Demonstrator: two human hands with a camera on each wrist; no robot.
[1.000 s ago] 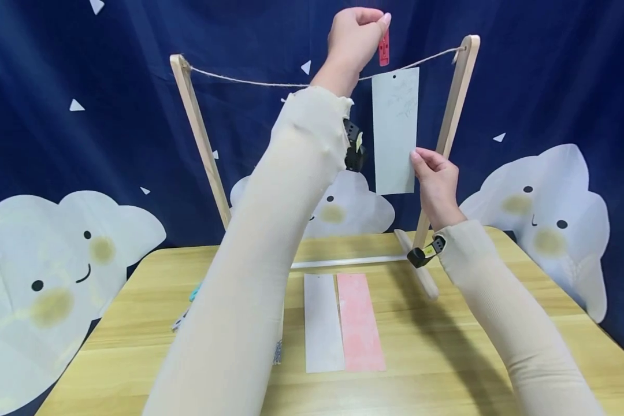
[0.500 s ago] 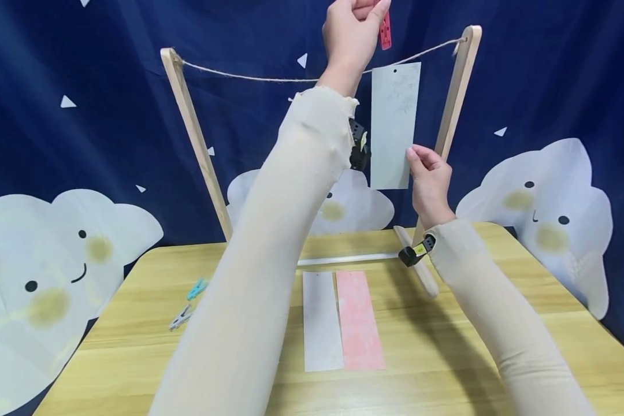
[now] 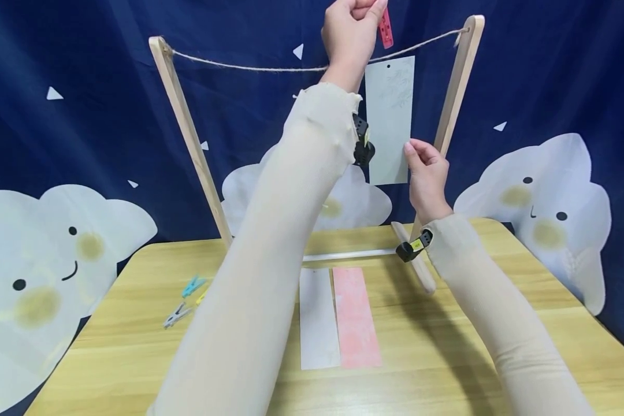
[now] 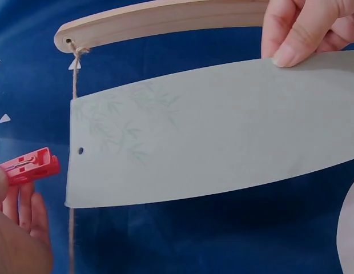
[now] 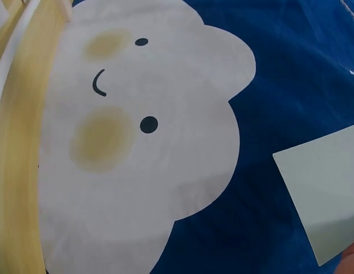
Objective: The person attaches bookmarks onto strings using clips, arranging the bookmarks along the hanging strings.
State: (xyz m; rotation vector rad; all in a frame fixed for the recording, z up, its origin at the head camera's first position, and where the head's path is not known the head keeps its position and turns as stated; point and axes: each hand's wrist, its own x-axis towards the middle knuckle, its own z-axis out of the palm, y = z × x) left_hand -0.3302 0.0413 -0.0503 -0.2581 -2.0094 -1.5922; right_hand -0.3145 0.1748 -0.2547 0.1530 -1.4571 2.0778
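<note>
view dipped slightly, left hand point(image 3: 349, 32) still pinching red clothespin point(image 3: 385, 29) above string point(image 3: 249, 67), right hand point(image 3: 426, 176) gripping pale card point(image 3: 390, 115)

table point(image 3: 473, 352) | white card point(image 3: 319, 318) beside pink card point(image 3: 356, 316) | clothespins point(image 3: 184, 300) at left | cloud backdrop point(image 3: 546, 202)

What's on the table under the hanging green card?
Below the pale green paper card lie a white paper strip and a pink paper strip, side by side on the wooden table. The left arm's sleeve hides the table beside the white strip.
</note>
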